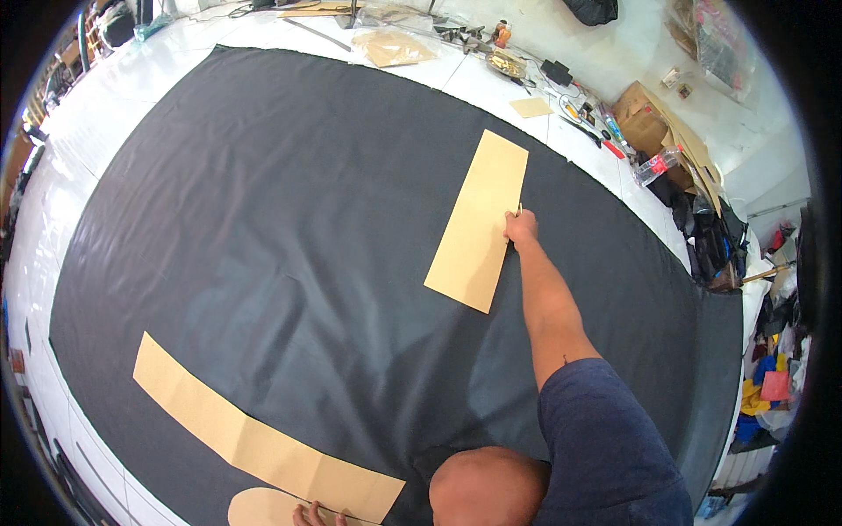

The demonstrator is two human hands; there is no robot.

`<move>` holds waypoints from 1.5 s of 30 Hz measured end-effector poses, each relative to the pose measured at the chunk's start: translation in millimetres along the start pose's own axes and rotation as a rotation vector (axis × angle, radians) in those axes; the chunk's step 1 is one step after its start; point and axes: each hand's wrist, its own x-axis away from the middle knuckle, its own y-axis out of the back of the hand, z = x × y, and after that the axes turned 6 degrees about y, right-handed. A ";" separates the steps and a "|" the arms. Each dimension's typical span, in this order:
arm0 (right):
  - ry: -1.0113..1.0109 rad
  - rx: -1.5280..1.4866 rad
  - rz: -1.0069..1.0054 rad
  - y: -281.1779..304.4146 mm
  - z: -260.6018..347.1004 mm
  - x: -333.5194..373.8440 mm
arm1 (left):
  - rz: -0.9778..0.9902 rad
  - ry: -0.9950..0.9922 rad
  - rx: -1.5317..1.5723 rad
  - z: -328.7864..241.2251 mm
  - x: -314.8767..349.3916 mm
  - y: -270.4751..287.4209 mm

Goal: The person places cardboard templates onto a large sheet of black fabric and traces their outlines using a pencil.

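Observation:
A large sheet of black, leather-like material (263, 202) lies spread over the white floor, with soft wrinkles near its middle. Toward the right, a straight tan card piece (478, 223) rests on it at a slant. My right hand (522, 228) is closed at that piece's right edge, holding a thin pen-like stick whose tip shows above the fingers. At the bottom, my left hand (317, 515) lies with fingers apart on a round-ended card piece (263, 507), partly cut off by the frame. Just beyond it is a long, bent card strip (254, 438).
Beyond the sheet's far right edge are a plastic bottle (658, 165), a red-handled cutter (612, 150), loose tools and a cardboard box (638, 118). Clear plastic (395, 44) lies at the far edge. Coloured scraps (774, 386) pile up at the right. A bare knee (487, 486) appears low in the middle.

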 end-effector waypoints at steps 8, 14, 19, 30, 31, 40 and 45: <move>0.039 0.164 -0.028 -5.3 1.9 -6.4 | -0.017 0.034 -0.013 4.1 8.4 -10.5; 0.138 -0.239 0.046 -16.8 1.0 19.7 | -0.048 0.102 -0.040 9.2 14.5 -2.8; -0.044 -0.592 0.307 -6.8 0.2 88.7 | -0.009 0.152 0.058 15.9 20.4 -19.8; -0.208 -0.764 0.781 -2.6 -5.7 379.9 | -0.082 0.090 0.096 7.6 11.4 -7.2; -0.205 -0.766 0.826 -2.8 -5.0 396.0 | -0.086 0.099 0.111 11.7 13.2 -4.4; -0.042 -0.602 0.763 6.3 -4.6 402.8 | -0.064 0.056 0.103 39.1 23.2 -4.8; 0.005 -0.603 0.767 15.7 -9.0 405.4 | -0.019 0.054 0.120 47.8 22.2 -6.1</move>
